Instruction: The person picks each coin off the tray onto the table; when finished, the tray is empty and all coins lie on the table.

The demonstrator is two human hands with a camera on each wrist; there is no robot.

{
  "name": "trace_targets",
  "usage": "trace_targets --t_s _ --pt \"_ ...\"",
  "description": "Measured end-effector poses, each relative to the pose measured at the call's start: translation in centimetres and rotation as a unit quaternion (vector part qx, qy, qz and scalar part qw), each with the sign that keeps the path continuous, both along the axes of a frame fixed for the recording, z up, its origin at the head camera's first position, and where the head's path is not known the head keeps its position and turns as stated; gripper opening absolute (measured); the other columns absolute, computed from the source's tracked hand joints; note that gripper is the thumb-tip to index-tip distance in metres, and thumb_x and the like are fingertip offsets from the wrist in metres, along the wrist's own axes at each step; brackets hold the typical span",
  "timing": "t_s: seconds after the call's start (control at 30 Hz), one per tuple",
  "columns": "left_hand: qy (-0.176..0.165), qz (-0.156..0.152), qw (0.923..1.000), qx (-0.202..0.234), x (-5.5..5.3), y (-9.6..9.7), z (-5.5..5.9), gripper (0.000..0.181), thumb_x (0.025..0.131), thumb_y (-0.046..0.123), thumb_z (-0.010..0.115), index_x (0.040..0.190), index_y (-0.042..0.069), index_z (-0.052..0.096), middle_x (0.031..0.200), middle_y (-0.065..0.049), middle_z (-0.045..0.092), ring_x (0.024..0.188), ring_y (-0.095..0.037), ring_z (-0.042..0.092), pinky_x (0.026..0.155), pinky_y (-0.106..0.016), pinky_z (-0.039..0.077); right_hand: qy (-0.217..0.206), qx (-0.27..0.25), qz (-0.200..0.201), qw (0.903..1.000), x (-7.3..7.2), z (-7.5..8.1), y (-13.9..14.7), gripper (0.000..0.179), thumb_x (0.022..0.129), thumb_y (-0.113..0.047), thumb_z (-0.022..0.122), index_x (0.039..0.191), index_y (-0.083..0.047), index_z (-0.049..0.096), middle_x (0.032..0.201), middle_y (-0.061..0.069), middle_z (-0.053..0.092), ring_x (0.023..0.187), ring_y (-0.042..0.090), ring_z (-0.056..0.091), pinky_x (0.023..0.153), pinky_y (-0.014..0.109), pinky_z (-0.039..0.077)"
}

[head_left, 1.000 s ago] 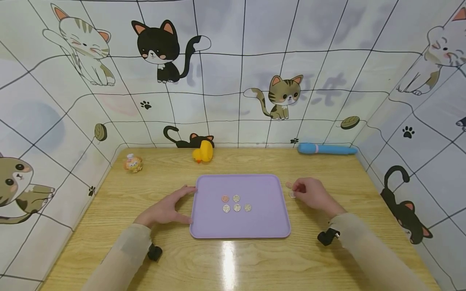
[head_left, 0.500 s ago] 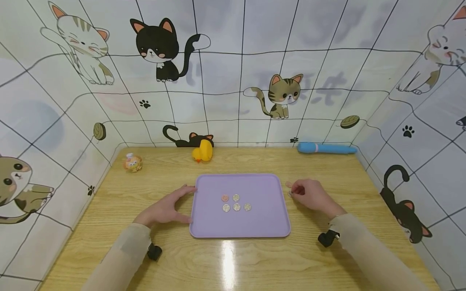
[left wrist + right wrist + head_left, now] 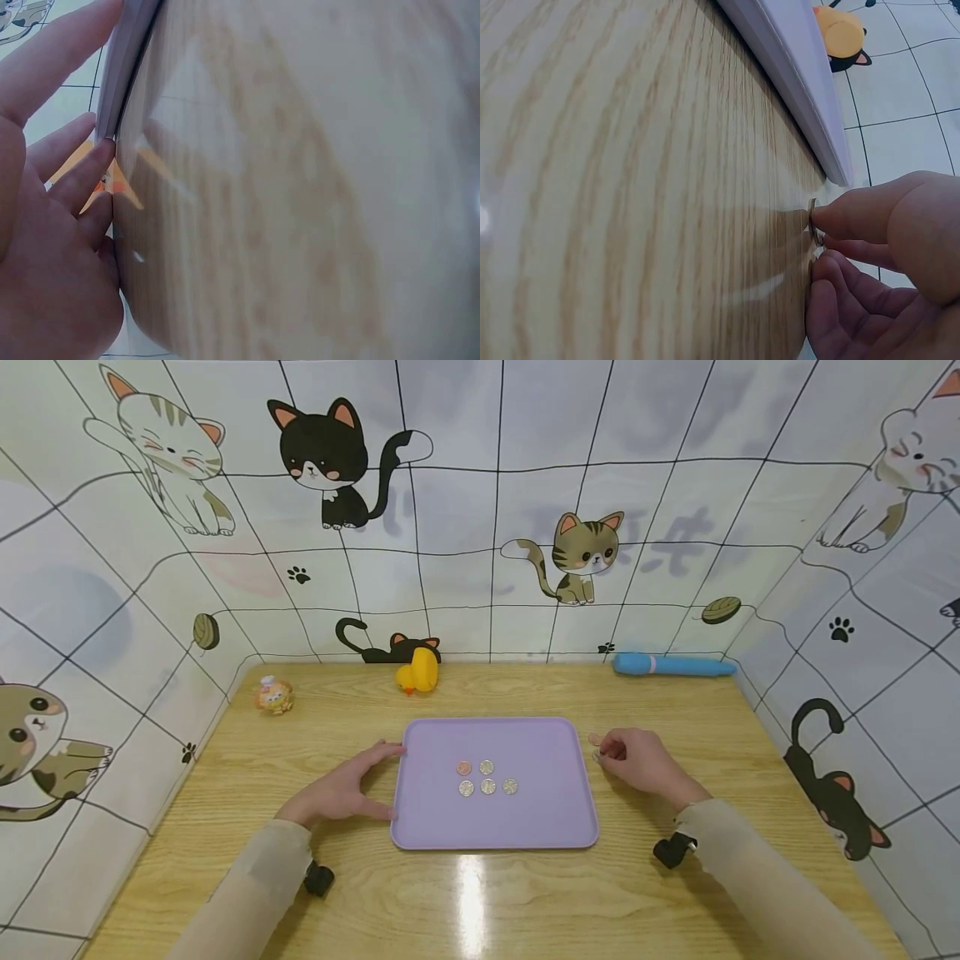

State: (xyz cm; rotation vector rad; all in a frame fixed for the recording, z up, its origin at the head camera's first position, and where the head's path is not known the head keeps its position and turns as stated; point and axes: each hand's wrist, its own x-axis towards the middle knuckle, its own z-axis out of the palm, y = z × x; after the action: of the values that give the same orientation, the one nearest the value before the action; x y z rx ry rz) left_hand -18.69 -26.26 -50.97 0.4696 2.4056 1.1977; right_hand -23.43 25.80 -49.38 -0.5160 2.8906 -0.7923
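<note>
With the left hand (image 3: 341, 787), touches the left rim of the lilac tray (image 3: 540, 827), fingers and thumb spread apart. With the right hand (image 3: 641, 760), pinches a small coin (image 3: 812, 216), tipped on its edge over the worktop (image 3: 375, 902), near the tray's right rim. Just beyond the right fingertips, a reddish coin (image 3: 594, 739), partly hidden. Between the two hands, on the tray, five coins (image 3: 488, 787) in two rows. Farther beyond the left hand, a small figurine (image 3: 275, 696) and a yellow toy duck (image 3: 422, 672); beyond the right hand, a blue stick-shaped object (image 3: 675, 666).
</note>
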Motion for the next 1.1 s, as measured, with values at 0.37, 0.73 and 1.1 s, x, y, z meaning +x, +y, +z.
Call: trace_targets --t_s 0.37,0.73,1.1 --pt "0.004 -0.001 1.0000 -0.001 0.0 0.0 -0.1 0.103 0.077 0.037 0.095 0.162 0.028 0.039 0.176 -0.006 0.018 0.162 -0.039 0.004 0.125 -0.071 0.004 -0.011 -0.003 -0.003 0.9999 0.0 0.2 0.1 0.006 0.096 -0.014 0.076 0.096 -0.009 0.073 0.085 0.000 0.069 0.077 0.014 0.060 0.072 0.035 0.052" --pt "-0.004 0.003 1.0000 0.000 0.0 0.1 0.1 0.103 0.077 0.036 0.095 0.163 0.028 0.038 0.176 -0.005 0.017 0.163 -0.039 0.003 0.125 -0.071 0.003 -0.011 -0.011 -0.003 0.9999 0.1 0.2 0.2 0.006 0.096 -0.013 0.076 0.097 -0.008 0.073 0.085 0.000 0.068 0.077 0.014 0.060 0.072 0.035 0.052" --pt "-0.008 0.002 0.9999 0.010 -0.1 -0.1 -0.2 0.103 0.077 0.035 0.095 0.163 0.028 0.039 0.176 -0.005 0.016 0.163 -0.039 0.002 0.125 -0.072 0.002 -0.047 -0.067 -0.040 0.9959 -0.5 1.3 0.4 0.024 0.102 -0.030 0.072 0.109 -0.007 0.072 0.089 0.004 0.069 0.075 0.018 0.061 0.065 0.031 0.052"
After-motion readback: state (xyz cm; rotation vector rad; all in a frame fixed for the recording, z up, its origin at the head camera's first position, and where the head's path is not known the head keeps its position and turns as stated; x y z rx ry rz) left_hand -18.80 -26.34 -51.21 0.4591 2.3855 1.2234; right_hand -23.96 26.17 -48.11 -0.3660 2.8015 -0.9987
